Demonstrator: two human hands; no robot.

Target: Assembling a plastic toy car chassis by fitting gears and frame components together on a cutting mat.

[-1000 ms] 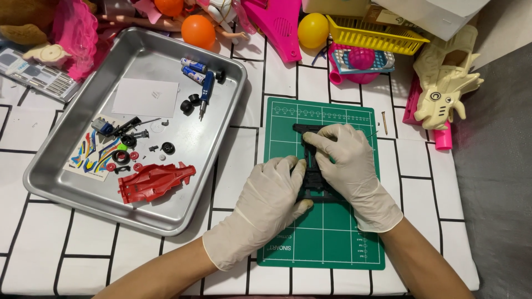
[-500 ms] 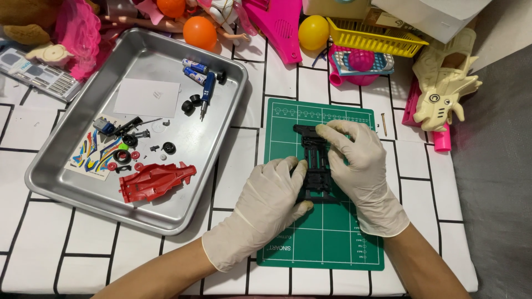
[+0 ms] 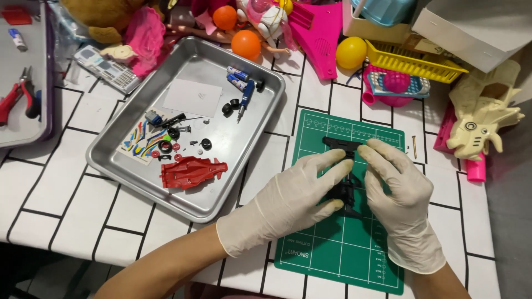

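A: Where is the black chassis [image 3: 342,171]?

B: It lies on the green cutting mat [image 3: 332,252], between your two gloved hands. Your left hand [image 3: 288,202] closes on its left side, fingers pinching the frame. Your right hand [image 3: 400,194] grips its right side, fingertips pressing at the top end.

A: What surrounds the grip?

B: Left of your left hand sits the metal tray [image 3: 252,147], holding the red car body [image 3: 191,171] and small black wheels [image 3: 206,144]. Beyond your fingertips lie a yellow basket [image 3: 413,63] and an orange ball [image 3: 246,44].
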